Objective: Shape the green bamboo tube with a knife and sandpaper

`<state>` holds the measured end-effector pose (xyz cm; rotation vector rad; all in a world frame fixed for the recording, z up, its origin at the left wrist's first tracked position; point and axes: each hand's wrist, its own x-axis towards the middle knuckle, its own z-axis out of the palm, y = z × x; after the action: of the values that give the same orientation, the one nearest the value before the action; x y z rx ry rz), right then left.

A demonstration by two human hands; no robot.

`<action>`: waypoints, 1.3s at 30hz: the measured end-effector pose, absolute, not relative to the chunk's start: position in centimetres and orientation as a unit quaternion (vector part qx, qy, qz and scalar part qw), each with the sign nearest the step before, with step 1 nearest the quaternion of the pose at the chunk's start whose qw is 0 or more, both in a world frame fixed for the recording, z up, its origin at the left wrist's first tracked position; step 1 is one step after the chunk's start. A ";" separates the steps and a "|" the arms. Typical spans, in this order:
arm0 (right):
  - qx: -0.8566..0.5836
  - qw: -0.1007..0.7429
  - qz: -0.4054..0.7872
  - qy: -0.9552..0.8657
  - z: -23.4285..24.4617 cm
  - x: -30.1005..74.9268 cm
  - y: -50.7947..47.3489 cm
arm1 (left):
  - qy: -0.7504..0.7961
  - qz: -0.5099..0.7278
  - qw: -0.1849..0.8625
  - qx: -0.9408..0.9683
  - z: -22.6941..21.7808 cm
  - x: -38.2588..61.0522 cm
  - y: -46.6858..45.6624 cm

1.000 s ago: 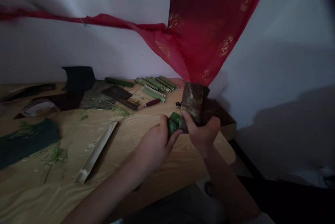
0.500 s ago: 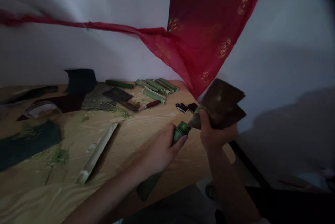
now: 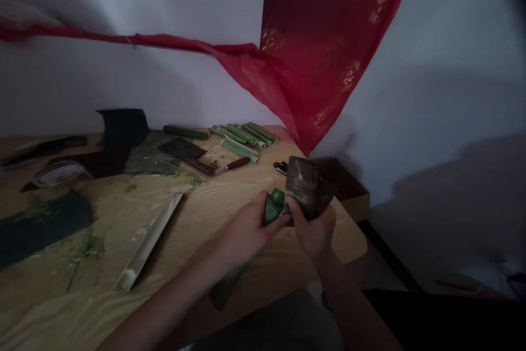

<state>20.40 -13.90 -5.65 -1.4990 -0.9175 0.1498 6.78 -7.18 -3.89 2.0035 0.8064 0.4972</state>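
Note:
My left hand (image 3: 245, 233) is wrapped round a green bamboo stick (image 3: 273, 207) whose lower end (image 3: 224, 289) shows below my forearm. My right hand (image 3: 313, 228) grips a folded dark brown sheet, like sandpaper (image 3: 304, 185), pressed against the upper end of the stick. Both hands meet over the right end of the wooden table (image 3: 230, 197).
On the table lie a split bamboo half (image 3: 148, 241), several green bamboo pieces (image 3: 242, 137), a cleaver (image 3: 184, 151), a red-handled knife (image 3: 233, 165), dark sheets (image 3: 41, 222), green shavings and a small black object (image 3: 280, 166). A red cloth (image 3: 320, 50) hangs on the wall. A cardboard box (image 3: 351, 189) is at the table's right end.
My right hand swung the dark sheet out to the right and up, then brought it back down against the stick's end. My left hand kept hold of the bamboo.

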 end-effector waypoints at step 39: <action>-0.666 0.593 0.107 -0.439 -8.5 23.8 -12.9 | 0.390 0.116 0.405 0.819 -7.3 8.2 -8.0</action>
<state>23.83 -12.94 -8.51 -1.5494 -1.0206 0.2495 8.19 -8.01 -7.33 2.0666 0.9847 0.2933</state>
